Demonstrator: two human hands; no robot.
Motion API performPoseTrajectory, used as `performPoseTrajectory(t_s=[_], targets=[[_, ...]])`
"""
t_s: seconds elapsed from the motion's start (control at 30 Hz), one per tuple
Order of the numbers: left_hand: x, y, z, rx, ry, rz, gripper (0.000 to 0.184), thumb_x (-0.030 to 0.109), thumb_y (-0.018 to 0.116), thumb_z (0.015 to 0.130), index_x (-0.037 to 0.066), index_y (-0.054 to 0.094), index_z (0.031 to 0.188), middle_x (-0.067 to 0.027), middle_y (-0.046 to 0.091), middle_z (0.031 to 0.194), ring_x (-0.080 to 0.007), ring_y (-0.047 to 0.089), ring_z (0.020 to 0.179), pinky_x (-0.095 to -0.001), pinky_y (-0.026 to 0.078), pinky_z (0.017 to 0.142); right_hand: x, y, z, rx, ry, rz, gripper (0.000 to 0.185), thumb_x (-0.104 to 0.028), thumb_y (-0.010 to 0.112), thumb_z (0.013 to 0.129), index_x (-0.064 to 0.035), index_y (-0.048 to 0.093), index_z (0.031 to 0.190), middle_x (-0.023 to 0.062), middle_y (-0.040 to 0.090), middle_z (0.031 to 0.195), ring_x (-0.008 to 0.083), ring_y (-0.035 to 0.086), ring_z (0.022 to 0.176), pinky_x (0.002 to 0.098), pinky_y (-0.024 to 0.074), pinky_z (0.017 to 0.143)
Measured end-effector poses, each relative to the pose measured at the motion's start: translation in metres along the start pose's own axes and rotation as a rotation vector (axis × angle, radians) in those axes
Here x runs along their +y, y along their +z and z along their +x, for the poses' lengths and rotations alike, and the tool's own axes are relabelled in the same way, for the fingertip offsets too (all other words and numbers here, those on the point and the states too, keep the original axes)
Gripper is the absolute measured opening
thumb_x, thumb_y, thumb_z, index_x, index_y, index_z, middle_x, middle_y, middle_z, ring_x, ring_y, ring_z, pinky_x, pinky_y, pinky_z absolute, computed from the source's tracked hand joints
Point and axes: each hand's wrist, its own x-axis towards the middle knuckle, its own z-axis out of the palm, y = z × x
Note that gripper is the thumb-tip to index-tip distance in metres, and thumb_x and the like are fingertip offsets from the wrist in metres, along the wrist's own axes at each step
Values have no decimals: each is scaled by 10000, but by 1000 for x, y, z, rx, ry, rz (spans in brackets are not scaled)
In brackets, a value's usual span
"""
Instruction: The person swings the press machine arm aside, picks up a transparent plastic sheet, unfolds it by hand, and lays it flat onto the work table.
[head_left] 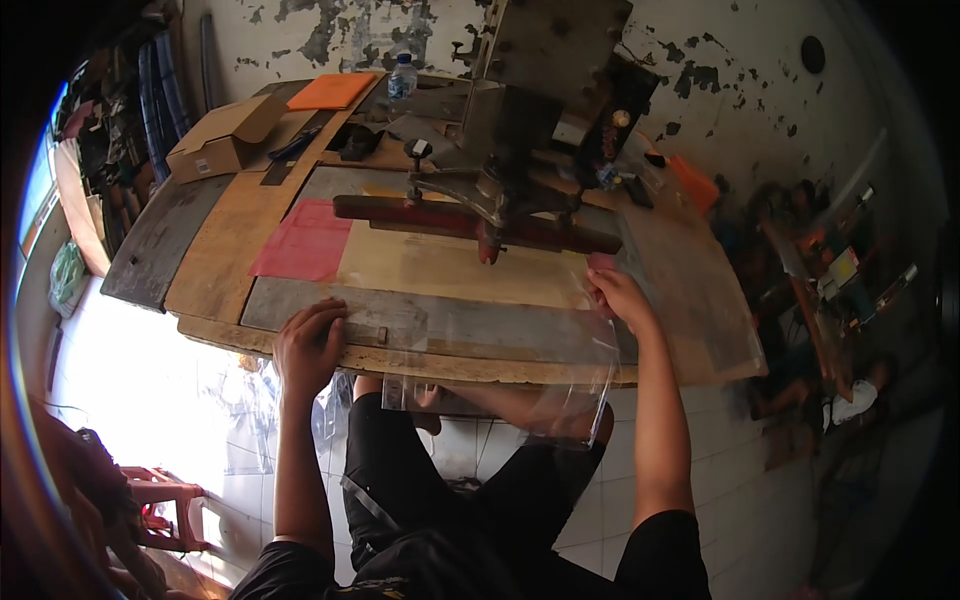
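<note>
A machine with a long dark red bar (480, 224) stands over the worktable (215, 245). Beneath the bar lie a yellowish sheet (450, 262) and a red sheet (305, 240) on a grey plate (300, 305). My left hand (310, 340) rests at the table's front edge, fingers bent together; whether anything is under them is hidden. My right hand (618, 298) pinches the corner of a clear plastic sheet (570, 400), right of the yellowish sheet. The plastic hangs down over the front edge above my lap.
At the back left are an open cardboard box (225, 135) and an orange folder (332, 91). A water bottle (402, 78) stands behind the machine. A red stool (165, 500) is on the floor at left. A person in a white top (852, 402) is at the far right.
</note>
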Motion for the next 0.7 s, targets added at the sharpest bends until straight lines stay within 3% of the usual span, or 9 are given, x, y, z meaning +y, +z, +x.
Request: performPoseTrajectory(t_s=[0.3, 0.4, 0.53, 0.6, 0.63, 0.7], targets=[[4, -3, 5, -29, -37, -36, 146, 187, 695, 906, 93, 779, 979, -51, 757, 1080, -275, 707, 1068, -398, 515, 948, 5, 18, 19, -12, 47, 90, 359, -387, 651, 997, -43, 689, 902, -2, 619, 789, 101, 558, 710, 261, 493, 721], [8, -10, 21, -165, -165, -24, 186, 236, 704, 908, 89, 776, 997, -69, 752, 1046, -301, 706, 1014, -404, 515, 938, -26, 19, -8, -24, 35, 222, 328, -365, 662, 993, -45, 689, 930, 7, 645, 828, 89, 565, 744, 256, 483, 724], [14, 5, 48, -170, -157, -47, 262, 296, 712, 911, 79, 767, 1045, -105, 738, 1077, -326, 690, 1031, -411, 511, 946, -39, 14, -34, -76, -26, 281, 254, -320, 644, 1004, -73, 689, 1050, -21, 657, 866, 63, 566, 757, 231, 448, 718], [12, 21, 59, -143, 3, -40, 327, 324, 716, 912, 72, 750, 1118, -138, 716, 1147, -343, 664, 1094, -434, 491, 984, -34, 15, -47, -83, -223, 345, 219, -229, 668, 978, -21, 701, 1040, 2, 651, 850, 72, 555, 755, 238, 453, 726], [16, 23, 66, -263, -53, -44, 440, 413, 691, 936, 56, 728, 1189, -164, 665, 1289, -356, 594, 1243, -453, 429, 1081, -30, 13, -52, -104, -260, 343, 205, -169, 663, 963, -2, 702, 1076, -4, 637, 833, 74, 552, 755, 238, 444, 726], [8, 43, 67, -264, -21, -1, 496, 462, 667, 947, 45, 718, 1211, -170, 638, 1340, -355, 554, 1299, -461, 388, 1124, -23, 11, -60, -92, -292, 322, 206, -160, 658, 962, 7, 700, 1075, -5, 631, 827, 75, 552, 754, 240, 442, 724]])
